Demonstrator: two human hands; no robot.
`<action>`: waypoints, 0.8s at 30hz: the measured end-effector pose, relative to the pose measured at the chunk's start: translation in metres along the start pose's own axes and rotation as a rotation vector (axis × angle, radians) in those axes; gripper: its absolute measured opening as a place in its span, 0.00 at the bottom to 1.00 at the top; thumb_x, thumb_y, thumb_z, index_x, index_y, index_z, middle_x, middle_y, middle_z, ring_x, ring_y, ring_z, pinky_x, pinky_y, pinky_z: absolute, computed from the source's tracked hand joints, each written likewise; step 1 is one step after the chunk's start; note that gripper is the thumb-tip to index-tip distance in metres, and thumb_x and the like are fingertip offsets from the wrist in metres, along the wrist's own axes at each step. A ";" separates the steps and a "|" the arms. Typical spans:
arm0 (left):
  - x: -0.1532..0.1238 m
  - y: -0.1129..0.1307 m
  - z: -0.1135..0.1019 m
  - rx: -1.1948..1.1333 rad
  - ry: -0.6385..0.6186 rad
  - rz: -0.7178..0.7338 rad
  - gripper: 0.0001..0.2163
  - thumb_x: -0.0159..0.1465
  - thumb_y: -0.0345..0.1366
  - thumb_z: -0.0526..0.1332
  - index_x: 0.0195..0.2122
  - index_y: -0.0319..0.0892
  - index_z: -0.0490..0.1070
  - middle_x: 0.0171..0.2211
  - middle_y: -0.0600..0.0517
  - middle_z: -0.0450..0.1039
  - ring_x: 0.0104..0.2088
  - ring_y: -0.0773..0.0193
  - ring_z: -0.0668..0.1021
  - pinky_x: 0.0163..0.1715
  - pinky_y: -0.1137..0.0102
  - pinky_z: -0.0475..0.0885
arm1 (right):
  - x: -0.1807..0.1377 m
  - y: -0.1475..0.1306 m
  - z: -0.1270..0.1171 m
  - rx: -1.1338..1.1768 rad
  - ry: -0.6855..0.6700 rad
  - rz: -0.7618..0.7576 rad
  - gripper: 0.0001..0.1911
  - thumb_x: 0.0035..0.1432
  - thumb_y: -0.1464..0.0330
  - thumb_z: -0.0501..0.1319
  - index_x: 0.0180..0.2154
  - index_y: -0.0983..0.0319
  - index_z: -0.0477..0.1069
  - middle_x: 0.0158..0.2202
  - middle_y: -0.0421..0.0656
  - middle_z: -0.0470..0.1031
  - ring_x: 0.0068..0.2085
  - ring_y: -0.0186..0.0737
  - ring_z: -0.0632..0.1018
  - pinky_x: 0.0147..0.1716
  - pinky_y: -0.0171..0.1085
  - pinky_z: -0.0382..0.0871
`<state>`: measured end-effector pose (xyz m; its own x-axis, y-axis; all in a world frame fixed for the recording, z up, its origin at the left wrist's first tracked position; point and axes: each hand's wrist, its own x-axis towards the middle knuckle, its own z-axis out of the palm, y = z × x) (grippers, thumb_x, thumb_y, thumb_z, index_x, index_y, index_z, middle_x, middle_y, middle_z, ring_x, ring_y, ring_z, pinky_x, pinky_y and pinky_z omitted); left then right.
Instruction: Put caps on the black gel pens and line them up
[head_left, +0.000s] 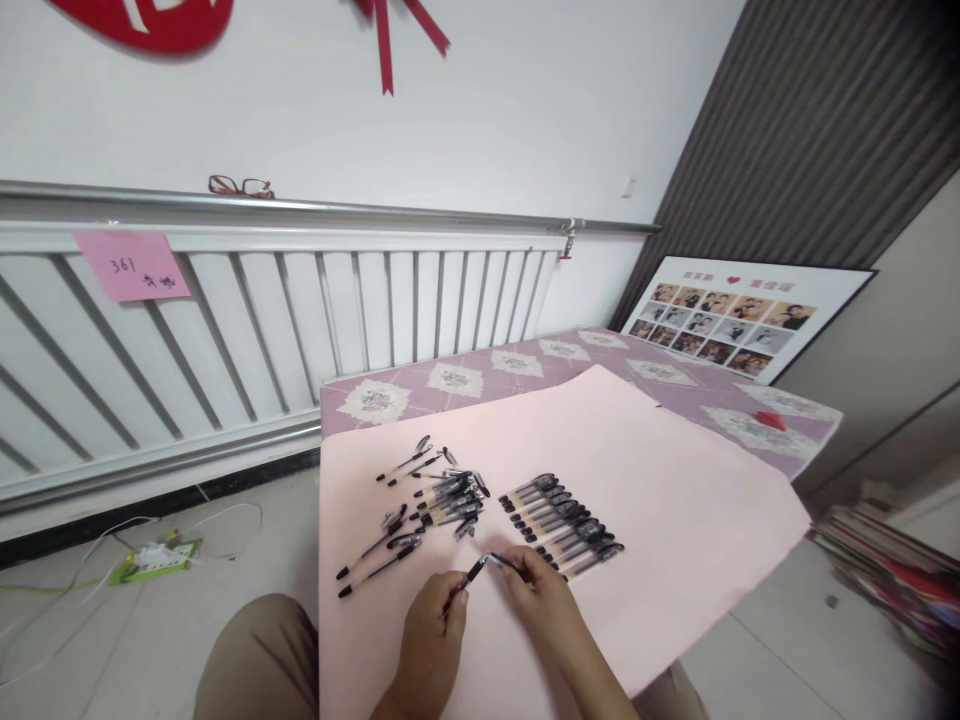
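Pink sticky note (133, 265) on white slatted radiator (315, 320), handwritten "361" plus unreadable marks. Slim black pen (465, 582) pinched in left hand (431, 625), tip up toward thin dark cap piece (501, 561) pinched in right hand (541, 592), over pale pink sheet (675, 500). Loose pile of pens (439, 495) just beyond left hand; neat capped row (561, 522) beyond right. Red-framed glasses (240, 186) on metal rail.
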<state>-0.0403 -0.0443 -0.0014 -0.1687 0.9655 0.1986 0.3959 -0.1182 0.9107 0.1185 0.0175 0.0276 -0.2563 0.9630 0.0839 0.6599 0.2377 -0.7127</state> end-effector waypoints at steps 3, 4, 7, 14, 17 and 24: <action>-0.001 0.001 0.000 0.050 -0.005 0.034 0.10 0.60 0.33 0.51 0.39 0.44 0.71 0.34 0.51 0.73 0.36 0.62 0.74 0.38 0.68 0.69 | -0.015 0.000 -0.006 0.545 0.100 0.238 0.12 0.51 0.61 0.55 0.35 0.60 0.69 0.24 0.38 0.69 0.24 0.34 0.69 0.24 0.32 0.62; -0.001 0.001 0.001 0.066 -0.007 0.048 0.10 0.60 0.32 0.52 0.38 0.44 0.71 0.34 0.51 0.73 0.36 0.63 0.74 0.38 0.68 0.69 | -0.018 -0.002 -0.009 0.701 0.136 0.312 0.13 0.48 0.60 0.58 0.35 0.60 0.70 0.23 0.36 0.68 0.22 0.34 0.68 0.23 0.32 0.62; -0.001 0.000 0.002 0.112 -0.015 0.084 0.10 0.59 0.30 0.52 0.37 0.44 0.71 0.33 0.51 0.73 0.35 0.63 0.74 0.38 0.68 0.69 | -0.023 -0.008 -0.017 0.888 0.184 0.392 0.14 0.44 0.61 0.62 0.34 0.59 0.71 0.22 0.36 0.67 0.22 0.33 0.67 0.23 0.32 0.62; -0.004 0.003 0.003 0.224 -0.060 0.140 0.10 0.59 0.29 0.52 0.37 0.46 0.71 0.33 0.51 0.73 0.35 0.62 0.73 0.38 0.67 0.68 | -0.024 -0.017 -0.028 0.631 0.141 0.304 0.10 0.45 0.62 0.60 0.31 0.60 0.72 0.22 0.36 0.67 0.23 0.33 0.66 0.23 0.32 0.62; -0.005 0.004 0.004 0.256 -0.074 0.160 0.10 0.59 0.29 0.53 0.38 0.46 0.71 0.34 0.51 0.73 0.36 0.61 0.73 0.39 0.66 0.68 | -0.025 -0.015 -0.031 0.530 0.114 0.264 0.10 0.45 0.62 0.59 0.30 0.60 0.72 0.26 0.39 0.71 0.27 0.36 0.69 0.23 0.32 0.62; -0.005 0.005 0.004 0.280 -0.100 0.164 0.11 0.59 0.29 0.52 0.38 0.46 0.72 0.33 0.51 0.72 0.35 0.61 0.73 0.38 0.66 0.67 | -0.026 -0.010 -0.039 0.503 0.128 0.279 0.12 0.45 0.61 0.59 0.31 0.60 0.72 0.25 0.39 0.71 0.28 0.38 0.70 0.25 0.33 0.64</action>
<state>-0.0337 -0.0484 0.0008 0.0020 0.9586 0.2847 0.6456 -0.2187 0.7317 0.1465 -0.0052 0.0601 -0.0131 0.9955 -0.0937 0.2660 -0.0868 -0.9601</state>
